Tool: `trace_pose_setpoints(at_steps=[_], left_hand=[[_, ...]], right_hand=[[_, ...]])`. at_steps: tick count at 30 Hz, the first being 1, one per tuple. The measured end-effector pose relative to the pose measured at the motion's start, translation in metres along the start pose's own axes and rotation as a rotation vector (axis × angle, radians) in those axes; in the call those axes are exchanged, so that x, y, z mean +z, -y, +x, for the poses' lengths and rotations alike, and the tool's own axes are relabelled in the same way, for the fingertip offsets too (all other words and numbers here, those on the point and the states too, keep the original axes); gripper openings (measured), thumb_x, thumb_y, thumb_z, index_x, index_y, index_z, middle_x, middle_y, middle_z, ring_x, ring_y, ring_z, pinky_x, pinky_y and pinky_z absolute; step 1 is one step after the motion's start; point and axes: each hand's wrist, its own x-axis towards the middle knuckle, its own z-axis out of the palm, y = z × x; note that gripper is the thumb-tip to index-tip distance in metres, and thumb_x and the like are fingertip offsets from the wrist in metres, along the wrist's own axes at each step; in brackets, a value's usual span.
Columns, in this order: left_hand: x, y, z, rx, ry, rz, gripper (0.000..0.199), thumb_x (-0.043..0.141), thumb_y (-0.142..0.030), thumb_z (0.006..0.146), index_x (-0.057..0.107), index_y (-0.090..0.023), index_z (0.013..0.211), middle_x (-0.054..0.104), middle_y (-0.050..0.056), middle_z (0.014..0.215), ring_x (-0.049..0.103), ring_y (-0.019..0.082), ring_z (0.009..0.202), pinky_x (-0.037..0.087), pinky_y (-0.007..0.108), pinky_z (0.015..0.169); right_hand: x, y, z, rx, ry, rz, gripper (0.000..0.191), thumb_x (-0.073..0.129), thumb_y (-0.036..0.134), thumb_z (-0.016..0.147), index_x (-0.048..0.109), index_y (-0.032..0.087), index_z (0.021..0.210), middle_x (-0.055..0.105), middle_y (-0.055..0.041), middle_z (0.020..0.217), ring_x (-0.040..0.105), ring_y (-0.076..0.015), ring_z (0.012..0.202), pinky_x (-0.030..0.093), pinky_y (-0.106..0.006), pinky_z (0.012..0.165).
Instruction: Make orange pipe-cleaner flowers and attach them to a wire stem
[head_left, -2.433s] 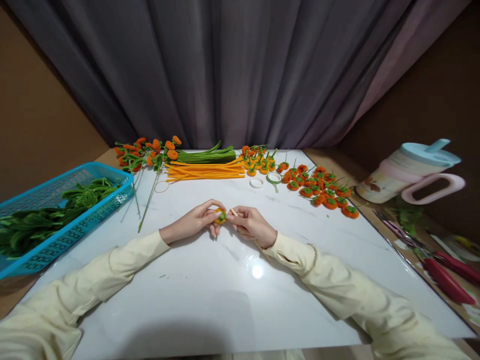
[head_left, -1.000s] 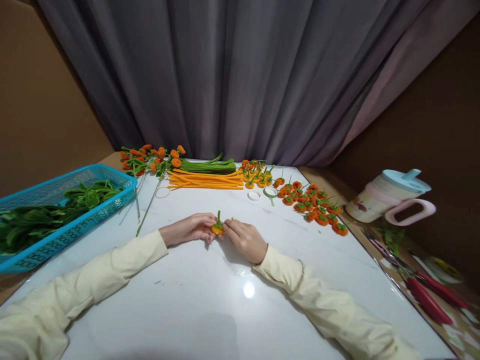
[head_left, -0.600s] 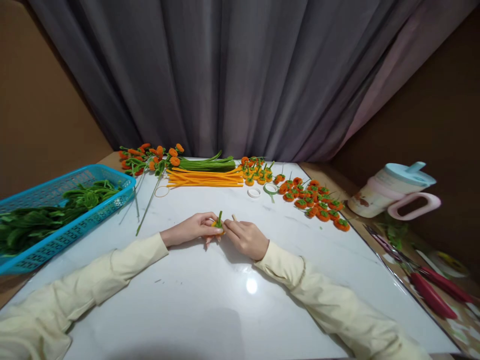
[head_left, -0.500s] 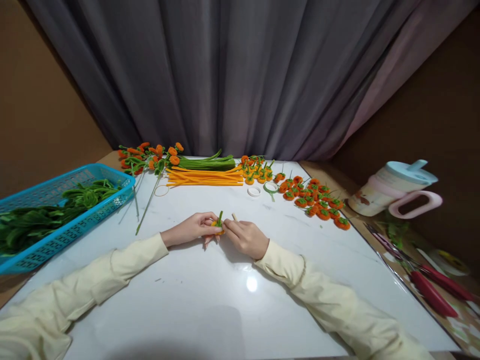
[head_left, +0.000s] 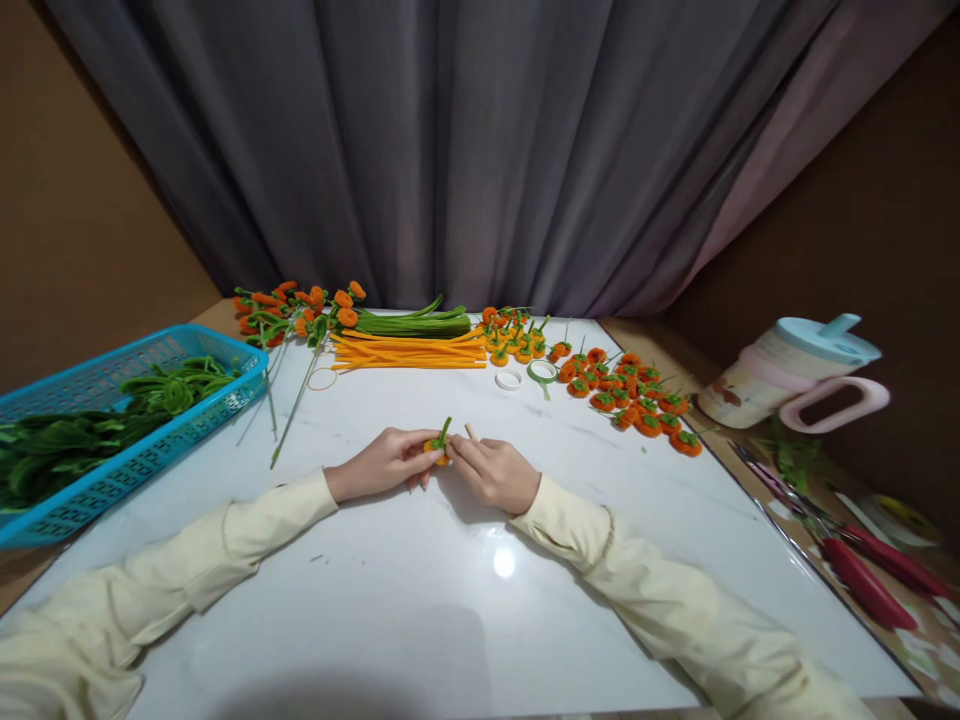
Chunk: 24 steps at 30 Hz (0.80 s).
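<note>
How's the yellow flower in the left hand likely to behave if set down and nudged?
The yellow flower is probably light and squashy, being small and fuzzy-looking. Its green stem seems fairly stiff, since it sticks up straight with a free tip. It would likely slide rather than roll: similar yellow flowers sit head-down, stems up, on the table.

Grey curtain [head_left: 390, 150] behind a glossy white tabletop [head_left: 405, 580]
Brown wall [head_left: 75, 160] at left, darker wall [head_left: 847, 220] at right; round glare [head_left: 504, 563] of light on the surface

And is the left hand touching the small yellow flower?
Touching: in the head view, the left hand pinches the yellow flower between thumb and fingers.
</note>
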Motion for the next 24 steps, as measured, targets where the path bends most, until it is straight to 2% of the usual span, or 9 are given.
trace_pose_setpoints(at_steps=[6,13,19,24], left_hand=[[-0.003,-0.002,-0.001,0.052,0.009,0.113,0.037,0.047,-0.033,0.088,0.057,-0.011,0.116,0.063,0.001,0.061,0.053,0.008,0.047,0.044,0.016,0.049],[-0.006,-0.006,0.001,0.015,0.078,0.008,0.042,0.046,-0.037,0.089,0.054,-0.012,0.121,0.067,0.004,0.068,0.057,0.010,0.056,0.046,0.018,0.055],[-0.016,-0.008,0.003,-0.007,0.114,0.054,0.040,0.045,-0.038,0.090,0.058,-0.014,0.119,0.067,0.006,0.086,0.054,0.010,0.061,0.048,0.021,0.062],[-0.012,-0.008,0.003,-0.045,0.082,-0.016,0.044,0.043,-0.038,0.090,0.056,-0.011,0.122,0.065,0.006,0.079,0.054,0.011,0.061,0.049,0.023,0.061]], right_hand=[[0.000,-0.001,-0.002,-0.002,-0.030,0.068,0.029,0.027,0.005,0.094,0.056,0.001,0.099,0.063,-0.0153,0.091,0.058,-0.0141,0.065,0.047,-0.025,0.047],[0.002,-0.003,-0.005,0.079,-0.054,0.170,0.028,0.027,0.008,0.095,0.054,0.004,0.102,0.064,-0.0138,0.094,0.060,-0.0130,0.067,0.050,-0.023,0.051],[0.004,-0.005,-0.006,0.101,-0.067,0.136,0.028,0.028,0.007,0.095,0.055,0.006,0.100,0.065,-0.0125,0.092,0.063,-0.0150,0.073,0.053,-0.025,0.057],[0.007,-0.005,-0.009,0.148,-0.032,0.187,0.028,0.029,0.009,0.095,0.056,0.008,0.101,0.065,-0.0117,0.095,0.064,-0.0156,0.080,0.054,-0.025,0.063]])
